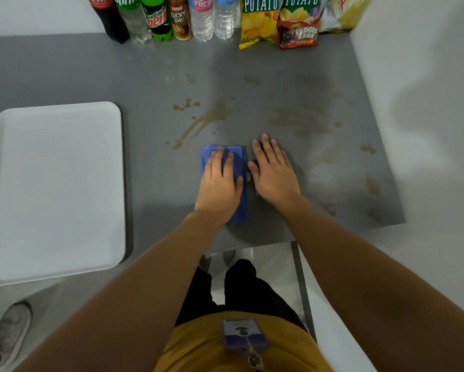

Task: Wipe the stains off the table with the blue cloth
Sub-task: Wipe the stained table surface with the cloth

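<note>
A folded blue cloth (240,162) lies flat on the grey table (78,71) near its front edge. My left hand (220,183) rests palm down on top of the cloth, fingers spread. Just to the right, my right hand (273,173) lies flat on the bare table, touching nothing but the surface, its thumb close to the cloth's right edge. Brown stains (204,119) streak the table beyond the cloth, and fainter brown smears (303,119) spread to the right, with spots (373,186) near the right edge.
A white tray (56,189) lies on the left of the table. Several drink bottles (158,17) and snack bags (279,20) line the back edge against the wall. A white wall stands at the right. A shoe (8,334) shows at lower left.
</note>
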Available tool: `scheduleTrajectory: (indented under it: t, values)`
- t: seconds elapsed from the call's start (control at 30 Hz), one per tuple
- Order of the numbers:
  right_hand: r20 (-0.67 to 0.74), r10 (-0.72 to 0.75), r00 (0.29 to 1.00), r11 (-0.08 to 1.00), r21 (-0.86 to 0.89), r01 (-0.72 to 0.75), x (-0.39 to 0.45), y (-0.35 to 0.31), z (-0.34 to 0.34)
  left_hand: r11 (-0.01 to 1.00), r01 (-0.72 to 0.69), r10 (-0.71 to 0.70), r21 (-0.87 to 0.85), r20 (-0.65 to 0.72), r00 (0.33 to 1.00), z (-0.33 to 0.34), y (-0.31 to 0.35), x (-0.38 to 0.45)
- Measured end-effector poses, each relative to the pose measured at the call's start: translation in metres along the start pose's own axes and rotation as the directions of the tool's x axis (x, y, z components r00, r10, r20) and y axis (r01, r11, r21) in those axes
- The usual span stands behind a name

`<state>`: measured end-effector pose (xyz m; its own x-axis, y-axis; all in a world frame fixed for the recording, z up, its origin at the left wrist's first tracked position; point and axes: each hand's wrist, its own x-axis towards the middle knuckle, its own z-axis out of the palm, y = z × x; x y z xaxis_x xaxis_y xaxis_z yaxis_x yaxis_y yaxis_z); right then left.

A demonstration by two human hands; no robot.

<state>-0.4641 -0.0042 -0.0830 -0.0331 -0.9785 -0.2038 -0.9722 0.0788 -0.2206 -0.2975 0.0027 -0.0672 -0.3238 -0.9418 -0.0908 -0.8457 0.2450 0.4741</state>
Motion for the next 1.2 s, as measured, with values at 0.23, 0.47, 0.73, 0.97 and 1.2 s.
scheduleTrajectory:
  t: [0.23, 0.47, 0.73, 0.97, 1.2]
  values:
    - [-0.029, -0.028, 0.999, 0.999, -0.037, 0.027, 0.0, 0.003, 0.009, 0.982, 0.081, -0.082, 0.168, -0.001, 0.997, 0.019, -0.015, -0.015]
    - [-0.049, -0.025, 0.998, 0.998, -0.055, 0.023, 0.0, 0.001, 0.008, 0.965, 0.103, -0.101, 0.242, -0.021, 0.995, -0.001, -0.078, -0.023]
    - [-0.062, -0.019, 0.998, 1.0, 0.002, 0.019, -0.003, -0.001, 0.005, 0.958, 0.107, -0.1, 0.265, -0.042, 0.994, -0.026, -0.121, 0.01]
    - [-0.09, -0.013, 0.996, 1.0, -0.02, 0.012, -0.003, -0.003, 0.006, 0.943, 0.147, -0.15, 0.298, -0.012, 0.989, -0.036, -0.103, 0.07]
    - [-0.106, -0.018, 0.994, 1.0, -0.027, 0.015, -0.002, -0.003, 0.007, 0.946, -0.034, 0.007, 0.322, 0.084, 0.996, -0.017, -0.075, 0.076]
